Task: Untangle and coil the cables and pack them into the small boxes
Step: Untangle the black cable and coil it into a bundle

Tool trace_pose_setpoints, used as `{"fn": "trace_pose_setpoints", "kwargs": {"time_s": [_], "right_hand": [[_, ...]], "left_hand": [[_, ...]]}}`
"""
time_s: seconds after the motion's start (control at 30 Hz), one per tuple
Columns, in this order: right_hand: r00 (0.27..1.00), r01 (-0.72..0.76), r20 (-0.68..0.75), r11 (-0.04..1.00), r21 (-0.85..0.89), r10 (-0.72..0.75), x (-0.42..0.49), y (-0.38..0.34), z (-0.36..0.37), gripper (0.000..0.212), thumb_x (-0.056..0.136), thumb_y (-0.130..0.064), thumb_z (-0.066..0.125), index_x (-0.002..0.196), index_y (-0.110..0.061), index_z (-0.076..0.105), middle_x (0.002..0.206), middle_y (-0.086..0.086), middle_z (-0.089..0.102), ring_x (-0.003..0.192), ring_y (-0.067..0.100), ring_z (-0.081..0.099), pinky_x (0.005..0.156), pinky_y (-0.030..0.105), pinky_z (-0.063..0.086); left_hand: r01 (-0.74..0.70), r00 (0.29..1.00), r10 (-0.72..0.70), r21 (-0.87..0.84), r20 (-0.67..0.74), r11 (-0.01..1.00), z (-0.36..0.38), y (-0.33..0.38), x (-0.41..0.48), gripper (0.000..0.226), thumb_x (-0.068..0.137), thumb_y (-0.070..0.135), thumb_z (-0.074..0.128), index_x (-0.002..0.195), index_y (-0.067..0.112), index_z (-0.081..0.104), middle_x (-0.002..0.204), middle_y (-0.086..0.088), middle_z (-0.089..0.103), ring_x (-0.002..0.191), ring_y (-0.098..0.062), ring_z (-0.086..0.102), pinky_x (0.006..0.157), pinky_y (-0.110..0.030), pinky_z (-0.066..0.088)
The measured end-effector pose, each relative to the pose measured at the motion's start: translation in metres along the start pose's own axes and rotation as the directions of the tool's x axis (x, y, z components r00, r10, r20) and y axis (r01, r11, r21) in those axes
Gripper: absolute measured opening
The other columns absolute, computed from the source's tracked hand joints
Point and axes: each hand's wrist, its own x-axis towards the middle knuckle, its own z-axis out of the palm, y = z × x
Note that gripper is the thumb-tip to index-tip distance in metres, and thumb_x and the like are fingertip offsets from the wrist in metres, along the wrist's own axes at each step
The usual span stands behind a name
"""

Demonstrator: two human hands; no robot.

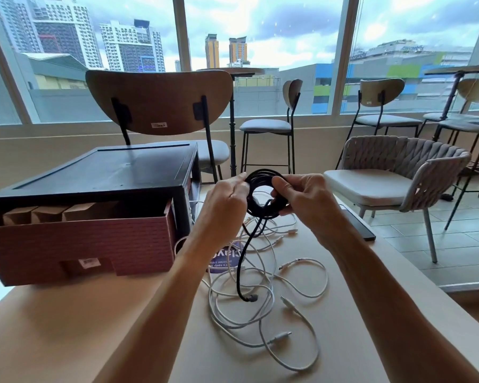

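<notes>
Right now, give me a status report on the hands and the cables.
Left hand and right hand both grip the coiled black cable. Its loose tail drops into tangled white cables on the beige table.

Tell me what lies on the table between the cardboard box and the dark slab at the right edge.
Head view: tangled white cables, a purple sticker, and the loose tail of the black cable.

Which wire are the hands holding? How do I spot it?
Look at the tan table by the big windows, above the heap of white cables. The left hand and right hand hold up a ring there. It is the black cable, the only dark one, its tail hanging down.
</notes>
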Motion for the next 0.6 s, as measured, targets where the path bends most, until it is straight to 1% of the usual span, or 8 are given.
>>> {"fn": "trace_pose_setpoints", "kwargs": {"time_s": [0.07, 0.13, 0.2, 0.23, 0.27, 0.4, 0.5, 0.6], "right_hand": [[1.000, 0.011, 0.020, 1.000, -0.017, -0.011, -0.001, -0.001, 0.001, 0.017, 0.097, -0.016, 0.061, 0.101, -0.005, 0.074, 0.074, 0.002, 0.071, 0.065, 0.013, 0.072, 0.054, 0.018, 0.053], [0.999, 0.019, 0.042, 1.000, -0.023, -0.018, -0.002, -0.003, 0.002, 0.018, 0.097, -0.014, 0.060, 0.107, -0.006, 0.073, 0.074, 0.001, 0.071, 0.065, 0.014, 0.072, 0.055, 0.019, 0.054], [0.997, 0.030, 0.069, 0.999, -0.025, -0.028, -0.003, -0.004, 0.005, 0.019, 0.097, -0.013, 0.060, 0.110, -0.006, 0.072, 0.074, 0.002, 0.071, 0.065, 0.014, 0.072, 0.056, 0.021, 0.056], [0.996, 0.040, 0.084, 0.999, -0.037, -0.037, -0.004, -0.005, 0.006, 0.019, 0.098, -0.013, 0.060, 0.111, -0.006, 0.072, 0.075, 0.003, 0.071, 0.065, 0.014, 0.072, 0.057, 0.021, 0.056], [0.994, 0.052, 0.095, 0.997, -0.051, -0.047, -0.004, -0.005, 0.008, 0.020, 0.098, -0.012, 0.059, 0.111, -0.005, 0.072, 0.076, 0.005, 0.070, 0.065, 0.014, 0.071, 0.057, 0.022, 0.056], [0.994, 0.066, 0.090, 0.996, -0.055, -0.061, -0.004, -0.003, 0.011, 0.016, 0.098, -0.011, 0.060, 0.105, -0.009, 0.073, 0.076, 0.006, 0.070, 0.063, 0.012, 0.069, 0.056, 0.023, 0.056], [0.996, 0.056, 0.077, 0.997, -0.051, -0.052, -0.004, 0.000, 0.014, 0.016, 0.097, -0.011, 0.060, 0.104, -0.009, 0.074, 0.077, 0.006, 0.072, 0.063, 0.013, 0.069, 0.056, 0.024, 0.055], [0.995, 0.054, 0.082, 0.998, -0.021, -0.052, -0.005, 0.000, 0.019, 0.015, 0.097, -0.013, 0.061, 0.100, -0.014, 0.075, 0.082, 0.011, 0.074, 0.069, 0.020, 0.072, 0.058, 0.026, 0.057]], "left_hand": [[-0.030, 0.999, 0.030, 0.003, -0.022, 1.000, 0.002, 0.004, -0.003, 0.045, 0.107, 0.044, 0.031, 0.141, 0.026, 0.052, 0.120, 0.016, 0.064, 0.109, 0.015, 0.052, 0.090, -0.004, 0.033], [-0.040, 0.999, 0.041, 0.010, -0.035, 0.999, 0.006, 0.007, -0.006, 0.046, 0.106, 0.044, 0.031, 0.149, 0.029, 0.042, 0.124, 0.020, 0.060, 0.108, 0.021, 0.052, 0.093, -0.001, 0.032], [-0.037, 0.998, 0.037, 0.006, -0.057, 0.999, 0.009, 0.002, -0.005, 0.048, 0.107, 0.042, 0.032, 0.149, 0.022, 0.043, 0.140, 0.004, 0.058, 0.124, -0.005, 0.056, 0.108, -0.024, 0.041], [-0.035, 0.997, 0.035, -0.002, -0.074, 0.999, 0.009, 0.000, -0.005, 0.047, 0.107, 0.038, 0.034, 0.147, 0.017, 0.045, 0.140, -0.002, 0.059, 0.127, -0.013, 0.057, 0.109, -0.035, 0.044], [-0.035, 0.994, 0.033, -0.012, -0.100, 0.999, 0.009, -0.001, -0.004, 0.043, 0.107, 0.033, 0.038, 0.144, 0.014, 0.049, 0.136, -0.006, 0.062, 0.122, -0.015, 0.060, 0.106, -0.038, 0.048], [0.003, 0.983, -0.033, -0.170, -0.178, 0.985, 0.010, -0.006, -0.001, 0.030, 0.104, 0.015, 0.049, 0.127, 0.007, 0.065, 0.096, -0.001, 0.074, 0.079, -0.007, 0.070, 0.077, -0.028, 0.059], [0.077, 0.980, -0.134, -0.336, -0.148, 0.939, 0.009, -0.010, 0.001, 0.025, 0.102, 0.012, 0.051, 0.118, 0.010, 0.070, 0.080, -0.006, 0.070, 0.062, -0.009, 0.060, 0.066, -0.029, 0.054], [0.126, 0.975, -0.193, -0.444, -0.107, 0.887, 0.006, -0.010, 0.001, 0.025, 0.103, 0.009, 0.049, 0.113, 0.010, 0.071, 0.078, -0.006, 0.065, 0.056, -0.004, 0.051, 0.058, -0.023, 0.048]]}}
